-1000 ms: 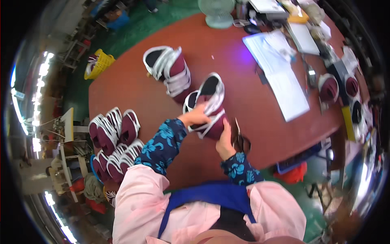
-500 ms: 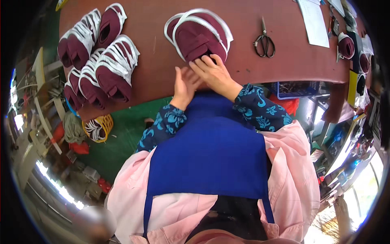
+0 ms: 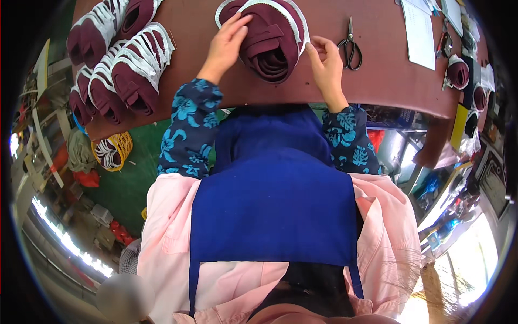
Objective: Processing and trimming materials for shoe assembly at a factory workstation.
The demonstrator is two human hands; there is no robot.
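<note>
Head view: the nested stack of maroon fabric shoe uppers with white trimmed edges (image 3: 268, 40) lies on the reddish-brown counter (image 3: 388, 86), close to its near edge, with its layered opening facing the wearer. The left hand (image 3: 222, 49) lays its slightly bent fingers over the stack's upper left face; its thumb is not clear, so a grip cannot be confirmed. The right hand (image 3: 328, 63) is at the right rim, fingers curled, with a narrow gap to the thumb; whether they pinch the white edge cannot be told. Placement of one hand per side probably keeps the layers aligned, and the near position likely suits a short reach.

The black-handled metal scissors (image 3: 352, 51) lie just beyond the right hand, points away from the wearer, presumably for ready access. Overlapping rows of maroon uppers with white edges (image 3: 127, 70) occupy the left end, apparently fanned to save space. White paper sheets (image 3: 418, 35) lie farther right.

Sideways room exists between stack and rows; clearance is tighter toward the scissors. The near edge, before the blue apron (image 3: 275, 205), limits movement toward the wearer.
</note>
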